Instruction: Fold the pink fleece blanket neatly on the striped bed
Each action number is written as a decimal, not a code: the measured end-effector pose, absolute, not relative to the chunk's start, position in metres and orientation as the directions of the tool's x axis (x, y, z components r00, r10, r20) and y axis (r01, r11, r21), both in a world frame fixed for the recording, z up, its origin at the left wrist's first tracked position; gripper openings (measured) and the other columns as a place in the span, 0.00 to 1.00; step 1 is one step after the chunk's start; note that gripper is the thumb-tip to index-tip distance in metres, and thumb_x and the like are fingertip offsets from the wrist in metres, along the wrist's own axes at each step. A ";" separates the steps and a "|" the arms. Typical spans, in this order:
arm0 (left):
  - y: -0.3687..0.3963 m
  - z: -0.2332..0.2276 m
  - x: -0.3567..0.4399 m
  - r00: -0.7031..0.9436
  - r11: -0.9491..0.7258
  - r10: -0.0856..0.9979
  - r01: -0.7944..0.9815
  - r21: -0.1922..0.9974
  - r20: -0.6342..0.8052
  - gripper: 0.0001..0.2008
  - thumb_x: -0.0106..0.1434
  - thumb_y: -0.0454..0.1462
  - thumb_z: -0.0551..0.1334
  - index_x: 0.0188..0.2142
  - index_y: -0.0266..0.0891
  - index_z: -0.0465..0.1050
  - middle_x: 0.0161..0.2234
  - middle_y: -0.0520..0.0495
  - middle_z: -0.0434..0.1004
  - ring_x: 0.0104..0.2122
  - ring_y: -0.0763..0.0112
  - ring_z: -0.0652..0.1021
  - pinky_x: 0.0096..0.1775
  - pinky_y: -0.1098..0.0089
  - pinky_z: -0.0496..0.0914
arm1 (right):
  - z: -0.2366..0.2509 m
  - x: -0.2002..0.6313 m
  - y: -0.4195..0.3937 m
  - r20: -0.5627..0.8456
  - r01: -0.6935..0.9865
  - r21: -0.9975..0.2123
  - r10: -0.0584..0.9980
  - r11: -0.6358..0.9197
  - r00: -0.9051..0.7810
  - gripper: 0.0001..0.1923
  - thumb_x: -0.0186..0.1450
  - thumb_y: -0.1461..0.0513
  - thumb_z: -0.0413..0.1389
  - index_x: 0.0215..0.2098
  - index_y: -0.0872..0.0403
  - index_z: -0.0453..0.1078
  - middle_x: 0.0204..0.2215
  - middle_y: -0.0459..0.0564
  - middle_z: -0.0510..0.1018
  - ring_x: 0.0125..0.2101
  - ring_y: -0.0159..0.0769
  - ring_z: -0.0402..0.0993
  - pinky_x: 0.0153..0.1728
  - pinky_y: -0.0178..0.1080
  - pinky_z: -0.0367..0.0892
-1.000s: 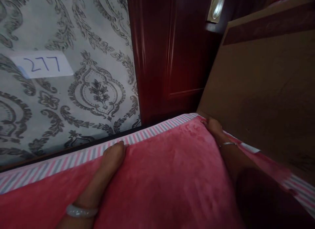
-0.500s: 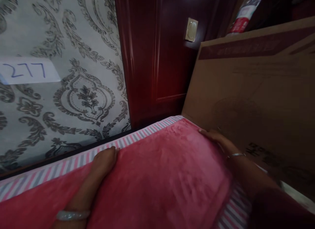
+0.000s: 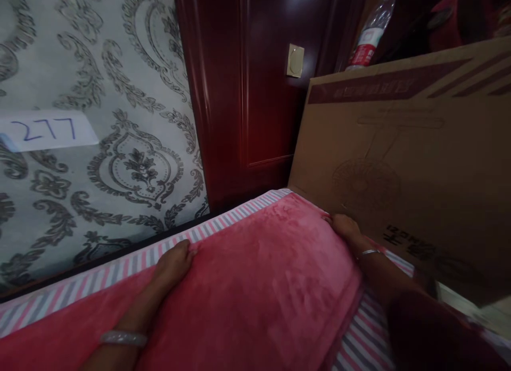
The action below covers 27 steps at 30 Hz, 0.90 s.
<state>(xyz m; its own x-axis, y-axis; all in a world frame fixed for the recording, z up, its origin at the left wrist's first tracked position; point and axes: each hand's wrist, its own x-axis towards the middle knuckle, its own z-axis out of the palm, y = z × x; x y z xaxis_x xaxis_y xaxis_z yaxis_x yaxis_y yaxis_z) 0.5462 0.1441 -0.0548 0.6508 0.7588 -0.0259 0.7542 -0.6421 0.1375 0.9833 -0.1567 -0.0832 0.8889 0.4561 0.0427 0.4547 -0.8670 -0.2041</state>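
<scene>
A pink-red plush blanket lies spread over a bed with a pink, grey and white striped sheet. My left hand has its fingers curled on the blanket's far edge, beside the strip of bare sheet along the wall; its fingertips are partly hidden. At the blanket's right edge, near the far corner, my right hand pinches the fabric, and some of its fingers are out of sight. Bracelets circle both wrists.
A large cardboard box stands upright close to the bed's right end. Behind its top edge is a plastic bottle with a red and white label. Patterned wallpaper and a dark red wooden panel bound the far side.
My right hand has drawn in slightly, and its fingers have gone from stretched out to curled on the blanket's edge. The left hand stays at the far edge. The view has shifted a little.
</scene>
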 end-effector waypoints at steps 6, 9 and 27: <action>0.136 -0.032 0.546 0.694 -0.681 0.717 0.716 0.155 -0.057 0.19 0.68 0.44 0.51 0.49 0.34 0.70 0.50 0.34 0.76 0.49 0.54 0.75 0.47 0.61 0.67 | -0.058 0.975 -0.187 -0.110 0.395 -0.249 0.432 -0.884 0.895 0.31 0.69 0.44 0.49 0.42 0.63 0.79 0.41 0.65 0.82 0.40 0.47 0.80 0.33 0.37 0.69; 0.091 -0.027 0.544 0.812 -0.819 0.574 0.567 0.088 0.107 0.25 0.66 0.42 0.54 0.59 0.32 0.65 0.61 0.31 0.65 0.61 0.48 0.65 0.59 0.52 0.60 | -0.055 0.967 -0.212 -0.141 0.376 -0.264 0.421 -0.888 0.896 0.34 0.68 0.42 0.48 0.37 0.63 0.81 0.35 0.62 0.82 0.37 0.46 0.80 0.31 0.36 0.67; -0.080 -0.066 0.520 0.991 -0.964 -0.045 -0.010 0.264 -0.128 0.33 0.61 0.44 0.61 0.64 0.42 0.61 0.68 0.39 0.54 0.66 0.39 0.55 0.62 0.39 0.53 | -0.081 0.948 -0.242 0.094 0.360 -0.180 0.348 -0.916 0.933 0.25 0.71 0.49 0.47 0.50 0.58 0.75 0.47 0.65 0.80 0.48 0.49 0.76 0.43 0.40 0.67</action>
<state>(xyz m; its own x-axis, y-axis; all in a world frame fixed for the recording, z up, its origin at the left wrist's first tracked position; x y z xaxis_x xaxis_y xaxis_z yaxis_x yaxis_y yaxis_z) 0.5195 -0.0797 -0.0658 0.9907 -0.0452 -0.1284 -0.0098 -0.9644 0.2643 0.9479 -0.2417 -0.0811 0.9328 0.3478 0.0944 0.3596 -0.9156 -0.1799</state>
